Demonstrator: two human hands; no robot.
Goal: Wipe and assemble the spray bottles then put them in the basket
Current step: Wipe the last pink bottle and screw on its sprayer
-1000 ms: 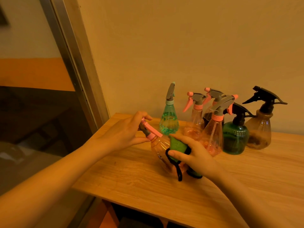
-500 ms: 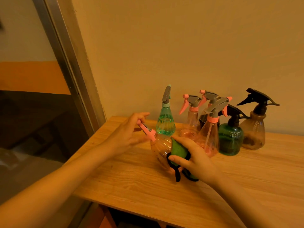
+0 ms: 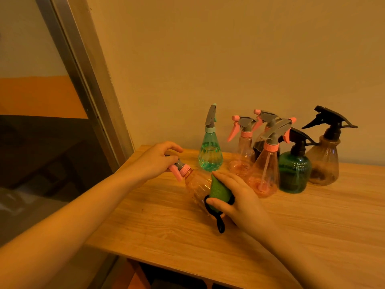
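Observation:
A pink spray bottle [image 3: 196, 187] lies tilted over the wooden table [image 3: 312, 236], its grey and pink spray head pointing left. My left hand [image 3: 155, 161] grips that spray head. My right hand [image 3: 237, 200] holds a green cloth [image 3: 218, 189] with a black loop against the bottle's body. Behind them stand several assembled spray bottles: a teal one [image 3: 210, 152], pink ones [image 3: 265, 170], a dark green one [image 3: 294, 171] and a brown one [image 3: 324, 161] with a black head. No basket is in view.
The table stands against a plain wall at the back. A metal door or window frame [image 3: 83, 80] runs down at the left, close to the table's left edge. The table's front edge is near my forearms.
The bottle has tipped further to the left, and my left hand has shifted left with the spray head. My right hand has slid the cloth along the bottle's body.

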